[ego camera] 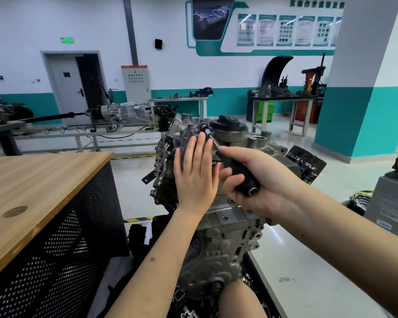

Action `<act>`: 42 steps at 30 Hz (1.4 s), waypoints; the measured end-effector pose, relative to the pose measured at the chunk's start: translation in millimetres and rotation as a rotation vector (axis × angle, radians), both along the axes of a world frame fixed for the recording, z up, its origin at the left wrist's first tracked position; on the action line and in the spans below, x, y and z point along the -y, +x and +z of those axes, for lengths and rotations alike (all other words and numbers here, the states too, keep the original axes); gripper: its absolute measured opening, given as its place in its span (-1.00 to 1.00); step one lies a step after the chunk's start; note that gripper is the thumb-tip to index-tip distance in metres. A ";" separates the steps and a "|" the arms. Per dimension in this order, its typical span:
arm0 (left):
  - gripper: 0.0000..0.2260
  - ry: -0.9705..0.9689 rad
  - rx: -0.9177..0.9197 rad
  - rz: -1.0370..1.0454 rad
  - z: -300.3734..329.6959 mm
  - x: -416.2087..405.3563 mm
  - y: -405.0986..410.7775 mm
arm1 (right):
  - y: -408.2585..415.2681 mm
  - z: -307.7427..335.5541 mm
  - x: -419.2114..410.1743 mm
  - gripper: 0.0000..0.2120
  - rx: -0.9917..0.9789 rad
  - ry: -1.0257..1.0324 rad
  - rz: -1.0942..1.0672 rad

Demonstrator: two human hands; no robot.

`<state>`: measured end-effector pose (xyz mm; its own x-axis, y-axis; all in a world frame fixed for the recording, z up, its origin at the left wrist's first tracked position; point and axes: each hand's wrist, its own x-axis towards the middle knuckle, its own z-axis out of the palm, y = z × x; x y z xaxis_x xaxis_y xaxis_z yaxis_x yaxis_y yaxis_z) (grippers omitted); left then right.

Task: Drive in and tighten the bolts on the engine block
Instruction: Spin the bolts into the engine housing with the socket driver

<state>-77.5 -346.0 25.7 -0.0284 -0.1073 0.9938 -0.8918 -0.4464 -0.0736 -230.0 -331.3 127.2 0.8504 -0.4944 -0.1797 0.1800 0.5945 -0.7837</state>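
Two hands work at the engine: right hand clenches the driver, angled up-left onto a bolt; left hand lies flat, fingers straight.

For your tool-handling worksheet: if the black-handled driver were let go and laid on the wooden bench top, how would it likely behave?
The driver looks stiff: a straight metal shaft and a solid handle gripped by the right hand. Its rounded handle would probably roll on the flat bench top. It seems light enough for one hand.
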 end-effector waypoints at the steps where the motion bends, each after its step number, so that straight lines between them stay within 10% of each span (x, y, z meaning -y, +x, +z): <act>1: -0.66 -0.006 0.016 -0.003 0.0 0.5 0.9 | -0.2 0.4 0.5 -0.76 0.004 0.005 -0.010; 17: -0.33 0.023 0.050 0.016 -2.5 -1.3 2.6 | -2.3 -2.0 7.7 -0.72 -0.010 0.023 0.046; 42: -0.63 0.026 -0.006 0.002 -1.9 0.4 3.1 | 3.2 -4.0 -3.3 -0.83 -0.017 -0.014 0.024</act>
